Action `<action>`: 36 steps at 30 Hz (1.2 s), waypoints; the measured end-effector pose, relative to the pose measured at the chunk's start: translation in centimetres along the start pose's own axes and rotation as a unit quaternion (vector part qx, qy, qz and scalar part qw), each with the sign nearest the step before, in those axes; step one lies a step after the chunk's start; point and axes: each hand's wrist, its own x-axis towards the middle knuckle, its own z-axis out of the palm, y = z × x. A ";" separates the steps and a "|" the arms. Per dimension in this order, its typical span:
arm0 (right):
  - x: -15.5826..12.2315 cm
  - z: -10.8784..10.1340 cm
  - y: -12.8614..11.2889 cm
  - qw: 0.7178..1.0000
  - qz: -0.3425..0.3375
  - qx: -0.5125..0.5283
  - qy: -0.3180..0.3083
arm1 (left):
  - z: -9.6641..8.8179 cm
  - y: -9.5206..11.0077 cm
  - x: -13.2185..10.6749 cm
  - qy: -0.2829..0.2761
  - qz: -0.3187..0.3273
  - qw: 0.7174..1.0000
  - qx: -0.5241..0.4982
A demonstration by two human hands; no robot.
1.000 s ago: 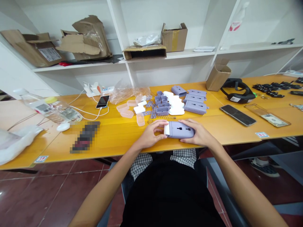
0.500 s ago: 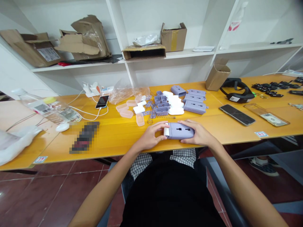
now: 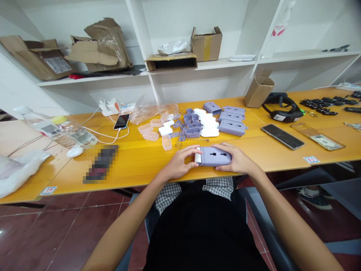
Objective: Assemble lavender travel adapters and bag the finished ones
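Observation:
Close to the table's front edge lies a purple plastic housing (image 3: 216,156) with two dark slots in its upper face. My right hand (image 3: 238,160) is closed round its right end. At the left end sits a white cap (image 3: 198,155), pinched between the thumb and fingers of my left hand (image 3: 182,162). Cap and housing meet end to end; how far the cap goes inside is hidden. Just beyond are a loose coil spring (image 3: 201,140), small purple cups (image 3: 193,132), white plastic parts (image 3: 210,130) and several more purple housings (image 3: 232,127).
Translucent pink cups (image 3: 167,143) and a clear plastic bag (image 3: 149,113) lie left of the parts. A phone (image 3: 282,137), a clear case (image 3: 317,137) and a black headset (image 3: 283,109) are on the right. Bottles (image 3: 67,131) and a charging phone (image 3: 122,121) stand left.

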 end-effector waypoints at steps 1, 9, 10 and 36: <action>0.0 0.0 0.0 1.000 -0.002 0.000 0.001 | 0.0 0.1 0.0 0.000 0.000 1.000 0.005; 0.1 -0.1 0.2 1.000 -0.002 0.000 -0.005 | -0.1 0.5 0.0 0.001 0.004 0.999 0.033; 0.1 -0.1 0.2 1.000 0.000 -0.001 -0.007 | -0.1 0.6 0.0 0.001 0.003 0.999 0.037; 0.1 -0.1 0.6 1.000 -0.011 0.017 -0.005 | 0.2 0.7 -0.3 -0.003 0.002 0.997 0.079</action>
